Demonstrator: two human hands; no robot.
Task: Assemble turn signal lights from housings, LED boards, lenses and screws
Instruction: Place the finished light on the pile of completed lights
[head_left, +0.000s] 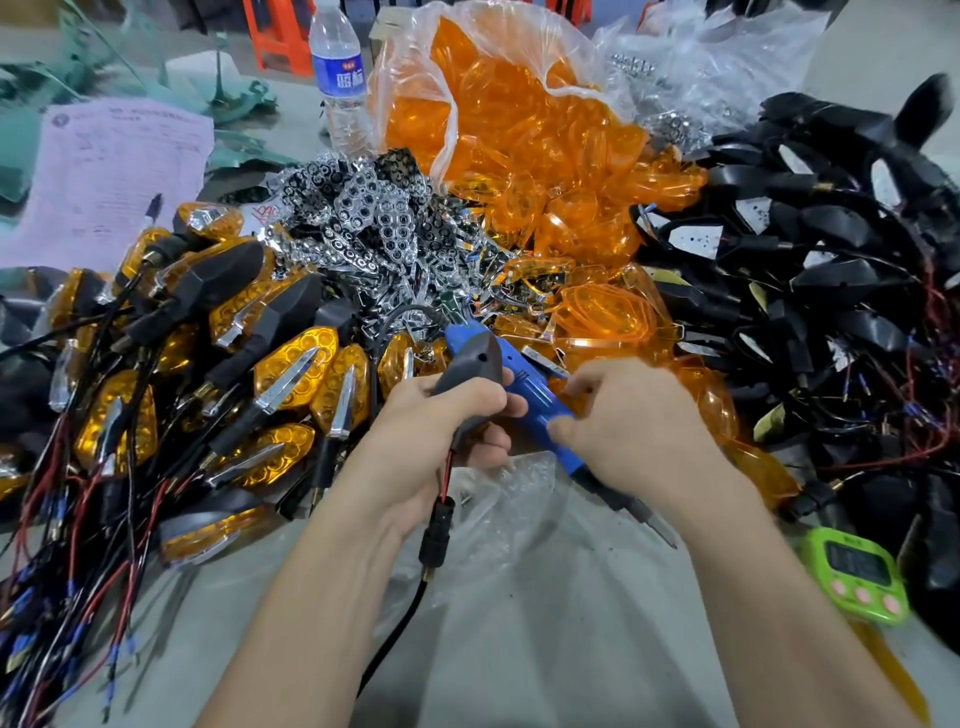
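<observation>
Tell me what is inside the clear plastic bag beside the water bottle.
The clear bag holds orange lenses, spilling from its mouth. Deeper contents are covered by them.

Lenses (519, 156) glossy orange plastic; housings (831, 234) matt black; reflectors (363, 218) shiny chrome.

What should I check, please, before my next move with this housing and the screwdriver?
1. Grip of the left hand on the housing: ok.
2. Grip of the right hand on the blue screwdriver: ok.
3. Tool aimed at the housing: not ok; its dark tip points away, toward the lower right.
4. Lens seated on the housing: cannot tell; that face is turned away.
5. Screw ready in its hole: cannot tell.
6. The housing's wire hangs apart from the tip: ok.
</observation>
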